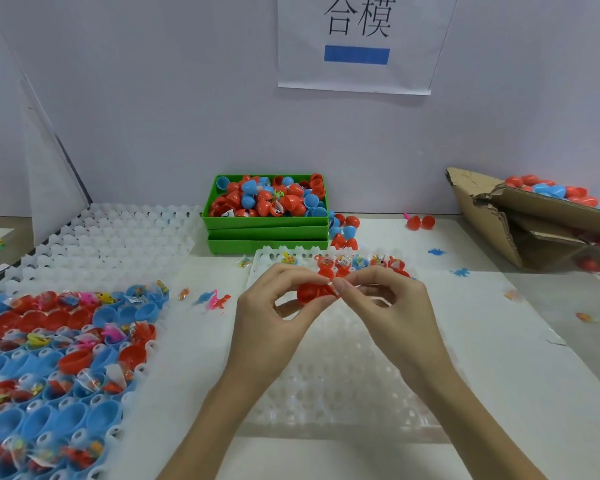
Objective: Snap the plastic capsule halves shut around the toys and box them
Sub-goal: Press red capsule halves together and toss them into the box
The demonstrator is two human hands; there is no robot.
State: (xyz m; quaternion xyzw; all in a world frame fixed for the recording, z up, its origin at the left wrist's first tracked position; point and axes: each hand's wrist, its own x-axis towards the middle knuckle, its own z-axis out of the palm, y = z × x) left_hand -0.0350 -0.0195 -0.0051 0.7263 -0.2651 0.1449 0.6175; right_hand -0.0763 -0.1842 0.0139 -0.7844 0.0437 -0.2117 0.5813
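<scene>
red capsule [314, 292] sits pinched between both hands above the clear tray [343, 386] on the worktop [499, 358]. left hand [274, 306] curls its grip round the capsule's left side; right hand [385, 299] pinches its right edge with thumb and forefinger. behind, a green bin [265, 223] holds red and blue capsules. cardboard box [520, 216] at far right holds more. filled blue and red halves [59, 358] lie left.

White wall sign [357, 43] reads "合模".
</scene>
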